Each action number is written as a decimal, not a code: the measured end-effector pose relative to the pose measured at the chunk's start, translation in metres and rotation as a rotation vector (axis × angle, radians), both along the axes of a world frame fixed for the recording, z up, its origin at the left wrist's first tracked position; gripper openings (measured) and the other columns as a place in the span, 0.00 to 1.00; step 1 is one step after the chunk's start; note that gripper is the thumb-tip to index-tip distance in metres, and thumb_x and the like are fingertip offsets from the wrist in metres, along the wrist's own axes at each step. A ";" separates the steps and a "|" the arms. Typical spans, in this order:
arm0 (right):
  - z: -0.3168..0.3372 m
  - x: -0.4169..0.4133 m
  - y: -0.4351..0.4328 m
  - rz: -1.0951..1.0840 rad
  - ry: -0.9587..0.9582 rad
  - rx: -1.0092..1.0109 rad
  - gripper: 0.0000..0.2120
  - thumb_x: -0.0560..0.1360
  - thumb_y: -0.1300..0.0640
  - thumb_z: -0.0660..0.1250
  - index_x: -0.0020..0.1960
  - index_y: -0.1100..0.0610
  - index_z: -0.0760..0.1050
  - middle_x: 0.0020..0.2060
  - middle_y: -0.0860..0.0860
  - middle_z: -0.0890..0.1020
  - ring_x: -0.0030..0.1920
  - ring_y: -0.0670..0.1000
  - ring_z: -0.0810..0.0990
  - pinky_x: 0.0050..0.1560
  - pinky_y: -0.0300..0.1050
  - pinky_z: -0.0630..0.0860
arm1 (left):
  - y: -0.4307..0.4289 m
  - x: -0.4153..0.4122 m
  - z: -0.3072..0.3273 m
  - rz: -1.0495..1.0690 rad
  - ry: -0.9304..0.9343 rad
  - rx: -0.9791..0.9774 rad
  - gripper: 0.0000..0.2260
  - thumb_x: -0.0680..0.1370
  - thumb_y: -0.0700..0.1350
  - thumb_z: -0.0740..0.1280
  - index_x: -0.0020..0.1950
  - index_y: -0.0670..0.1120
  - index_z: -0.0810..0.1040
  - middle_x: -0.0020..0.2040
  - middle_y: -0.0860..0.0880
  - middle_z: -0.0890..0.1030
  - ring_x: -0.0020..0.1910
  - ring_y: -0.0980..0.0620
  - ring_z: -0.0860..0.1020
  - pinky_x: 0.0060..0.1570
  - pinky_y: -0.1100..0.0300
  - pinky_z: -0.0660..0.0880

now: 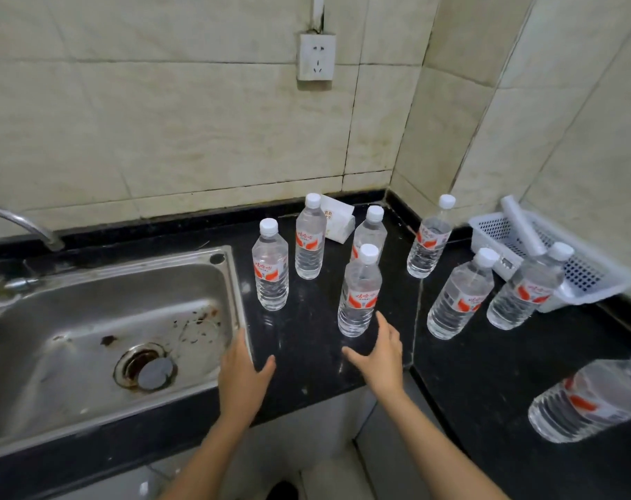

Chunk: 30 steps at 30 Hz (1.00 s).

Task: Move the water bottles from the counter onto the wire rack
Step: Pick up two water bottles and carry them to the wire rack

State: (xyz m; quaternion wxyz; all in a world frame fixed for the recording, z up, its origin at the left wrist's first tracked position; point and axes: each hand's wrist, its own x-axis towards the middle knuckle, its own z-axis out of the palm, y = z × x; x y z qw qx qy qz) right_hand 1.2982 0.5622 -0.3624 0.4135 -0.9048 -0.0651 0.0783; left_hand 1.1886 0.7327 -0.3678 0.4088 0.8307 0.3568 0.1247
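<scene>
A: Hand state?
B: Both released, holding nothing. Left hand (243, 373) lay flat with fingers straight over the right rim of the steel sink (54, 337), thumb out over the black counter (306, 355). Right hand (382, 355) was spread open, fingertips just beside the base of the centre bottle (359, 297). Couldn't tell if they touched.
A: Bottles?
B: Eight water bottles, all on the counter, clear with red labels. Nearest was the near-right bottle (588, 402), blurred and cut by the frame edge. The other seven stood upright with white caps on. The centre bottle was right in front of the right hand. The left bottle (270, 270) stood near the sink's right edge. The mid-right bottle (458, 297) and the basket-side bottle (526, 290) stood well right of centre. Farther back were the back-left bottle (309, 243), the back-centre bottle (371, 232) directly behind the centre one, and the corner bottle (429, 243).
A: Anything else?
B: A white plastic basket (595, 279) sat at far right, just behind the basket-side bottle, with a white tube (523, 225) lying in it. A tissue pack (337, 220) sat by the back wall, behind the back bottles. Faucet (21, 221) at far left, wall socket (315, 57) on the tiles above.
</scene>
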 end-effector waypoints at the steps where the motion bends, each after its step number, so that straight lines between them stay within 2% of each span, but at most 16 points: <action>1: 0.000 0.009 0.006 -0.017 0.002 0.012 0.43 0.65 0.55 0.75 0.73 0.53 0.55 0.68 0.56 0.64 0.69 0.57 0.62 0.68 0.50 0.61 | 0.007 0.012 -0.001 -0.009 -0.008 -0.016 0.33 0.71 0.46 0.70 0.72 0.46 0.59 0.68 0.43 0.70 0.66 0.43 0.69 0.65 0.45 0.68; 4: -0.002 0.036 0.023 -0.085 -0.016 0.046 0.45 0.63 0.57 0.77 0.73 0.55 0.55 0.67 0.58 0.65 0.68 0.57 0.63 0.68 0.49 0.62 | 0.024 0.048 0.004 -0.066 -0.048 -0.040 0.35 0.71 0.46 0.70 0.74 0.45 0.56 0.73 0.44 0.64 0.71 0.45 0.63 0.70 0.49 0.62; 8: -0.009 0.067 0.044 -0.252 0.004 0.118 0.45 0.59 0.59 0.79 0.71 0.55 0.59 0.64 0.58 0.70 0.66 0.58 0.68 0.66 0.55 0.68 | 0.053 0.086 -0.003 -0.089 -0.106 -0.010 0.37 0.69 0.43 0.72 0.73 0.41 0.56 0.73 0.42 0.63 0.72 0.44 0.62 0.70 0.53 0.58; 11: -0.012 0.077 0.057 -0.339 0.007 0.208 0.40 0.59 0.63 0.78 0.66 0.57 0.61 0.60 0.56 0.75 0.59 0.55 0.74 0.59 0.48 0.71 | 0.075 0.112 -0.009 -0.060 -0.138 -0.038 0.42 0.68 0.44 0.74 0.74 0.41 0.52 0.74 0.42 0.59 0.73 0.45 0.58 0.71 0.53 0.56; 13: -0.013 0.081 0.062 -0.369 0.047 0.244 0.39 0.61 0.64 0.77 0.66 0.58 0.60 0.55 0.54 0.76 0.53 0.53 0.76 0.53 0.43 0.70 | 0.086 0.128 -0.015 -0.036 -0.145 -0.107 0.44 0.66 0.44 0.75 0.74 0.42 0.52 0.74 0.42 0.61 0.73 0.44 0.60 0.70 0.51 0.58; 16: -0.012 0.090 0.067 -0.372 0.074 0.245 0.38 0.62 0.63 0.77 0.65 0.57 0.59 0.51 0.52 0.75 0.49 0.52 0.75 0.51 0.43 0.70 | 0.096 0.148 -0.024 -0.071 -0.193 -0.244 0.47 0.63 0.41 0.78 0.74 0.47 0.54 0.70 0.43 0.68 0.68 0.44 0.68 0.68 0.47 0.65; 18: -0.009 0.099 0.071 -0.361 0.085 0.213 0.37 0.62 0.62 0.77 0.64 0.56 0.60 0.50 0.51 0.75 0.48 0.52 0.76 0.50 0.43 0.70 | 0.101 0.159 -0.025 -0.100 -0.228 -0.324 0.48 0.61 0.39 0.78 0.74 0.50 0.53 0.69 0.47 0.69 0.66 0.48 0.69 0.67 0.50 0.66; 21: -0.006 0.111 0.075 -0.321 0.111 0.156 0.35 0.63 0.58 0.76 0.64 0.53 0.61 0.49 0.49 0.75 0.50 0.53 0.76 0.50 0.42 0.68 | 0.104 0.170 -0.029 -0.110 -0.258 -0.401 0.46 0.62 0.35 0.77 0.73 0.50 0.56 0.62 0.51 0.71 0.60 0.51 0.73 0.61 0.56 0.68; 24: -0.004 0.116 0.078 -0.236 0.118 0.077 0.35 0.63 0.55 0.75 0.65 0.51 0.61 0.54 0.49 0.76 0.55 0.54 0.77 0.51 0.43 0.69 | 0.104 0.175 -0.029 -0.073 -0.234 -0.398 0.39 0.62 0.36 0.77 0.67 0.48 0.62 0.55 0.49 0.75 0.56 0.45 0.76 0.57 0.55 0.71; 30: -0.001 0.115 0.088 -0.103 0.076 -0.026 0.34 0.63 0.53 0.74 0.64 0.48 0.63 0.58 0.48 0.76 0.57 0.52 0.77 0.55 0.46 0.72 | 0.090 0.176 -0.008 -0.065 -0.185 -0.365 0.34 0.64 0.39 0.76 0.66 0.47 0.64 0.50 0.50 0.75 0.48 0.50 0.74 0.49 0.60 0.68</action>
